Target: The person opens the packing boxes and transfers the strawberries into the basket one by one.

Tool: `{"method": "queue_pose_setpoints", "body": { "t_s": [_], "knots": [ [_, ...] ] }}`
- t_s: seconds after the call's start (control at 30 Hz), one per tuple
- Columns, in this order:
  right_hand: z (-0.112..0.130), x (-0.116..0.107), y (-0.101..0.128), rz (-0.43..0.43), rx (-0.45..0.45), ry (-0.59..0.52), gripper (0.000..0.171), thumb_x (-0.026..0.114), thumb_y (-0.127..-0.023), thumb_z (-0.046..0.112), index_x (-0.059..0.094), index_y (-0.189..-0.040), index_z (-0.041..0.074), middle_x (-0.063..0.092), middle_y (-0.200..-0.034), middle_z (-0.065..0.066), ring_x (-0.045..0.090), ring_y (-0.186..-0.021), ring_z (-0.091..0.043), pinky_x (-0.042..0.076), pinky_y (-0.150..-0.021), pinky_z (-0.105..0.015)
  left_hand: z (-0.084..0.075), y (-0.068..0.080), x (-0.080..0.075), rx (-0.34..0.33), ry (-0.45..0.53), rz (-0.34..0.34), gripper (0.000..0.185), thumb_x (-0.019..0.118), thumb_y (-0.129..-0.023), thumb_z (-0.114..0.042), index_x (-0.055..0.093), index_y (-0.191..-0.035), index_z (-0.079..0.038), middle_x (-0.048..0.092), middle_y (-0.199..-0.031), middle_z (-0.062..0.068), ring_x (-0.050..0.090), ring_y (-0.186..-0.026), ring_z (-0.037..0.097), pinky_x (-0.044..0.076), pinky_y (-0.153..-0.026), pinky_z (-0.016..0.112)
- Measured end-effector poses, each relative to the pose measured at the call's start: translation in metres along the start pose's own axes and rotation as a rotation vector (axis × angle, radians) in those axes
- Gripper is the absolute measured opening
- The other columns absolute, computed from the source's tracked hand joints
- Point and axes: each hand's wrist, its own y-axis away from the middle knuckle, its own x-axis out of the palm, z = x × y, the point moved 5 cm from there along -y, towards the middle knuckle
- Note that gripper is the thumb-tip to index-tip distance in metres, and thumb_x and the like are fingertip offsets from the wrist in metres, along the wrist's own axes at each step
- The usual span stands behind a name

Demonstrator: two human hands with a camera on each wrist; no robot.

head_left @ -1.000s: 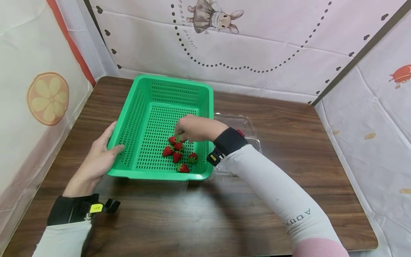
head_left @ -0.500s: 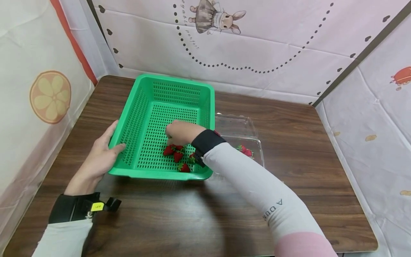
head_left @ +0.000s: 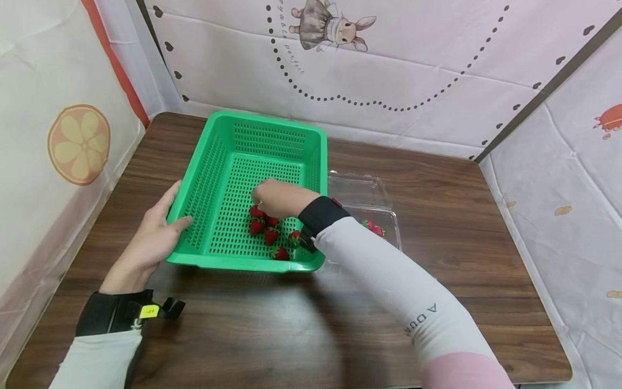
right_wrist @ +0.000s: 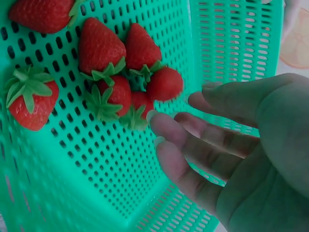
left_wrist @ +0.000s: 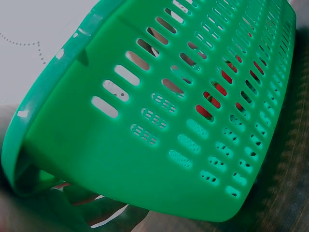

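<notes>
The strawberries point(right_wrist: 120, 72) lay just beyond the right hand's point(head_left: 277, 197) relaxed, empty grip; the left hand point(head_left: 150, 243) lay flat against the green basket point(head_left: 214, 162).

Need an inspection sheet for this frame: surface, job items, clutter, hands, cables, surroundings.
Surface: dark wood table.
Job's things: green basket holding a cluster of strawberries; clear clamshell box beside it with a few berries inside.
Clutter: nothing seen.
Hands: left hand rests on the basket's left wall; right hand open, fingers relaxed, just off the berries.
Cables: nothing seen.
Surroundings: printed fabric walls on three sides.
</notes>
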Motion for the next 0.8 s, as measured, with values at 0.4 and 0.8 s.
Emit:
{"method": "queue_pose_setpoints", "body": {
  "t_s": [0.4, 0.8],
  "knots": [
    [-0.038, -0.022, 0.063, -0.202, -0.010, -0.128, 0.024, 0.050, -0.100, 0.011, 0.067, -0.116, 0.008, 0.068, -0.118, -0.006, 0.062, -0.111, -0.017, 0.047, -0.098, -0.031, -0.003, -0.002, 0.004, -0.023, 0.001, 0.013, 0.070, 0.037, -0.103, -0.016, -0.006, -0.153, -0.040, 0.018, -0.160, 0.018, 0.032, -0.137, 0.038, 0.040, -0.094, 0.050],
    [-0.089, -0.019, 0.138, -0.437, 0.091, -0.204, 0.022, 0.053, -0.099, 0.015, 0.067, -0.115, 0.009, 0.069, -0.108, -0.004, 0.063, -0.095, -0.014, 0.051, -0.085, -0.032, -0.001, -0.001, 0.002, -0.021, -0.028, 0.002, 0.070, 0.038, -0.103, -0.018, -0.006, -0.153, -0.041, 0.019, -0.159, 0.020, 0.035, -0.135, 0.038, 0.044, -0.087, 0.038]
  ]
}}
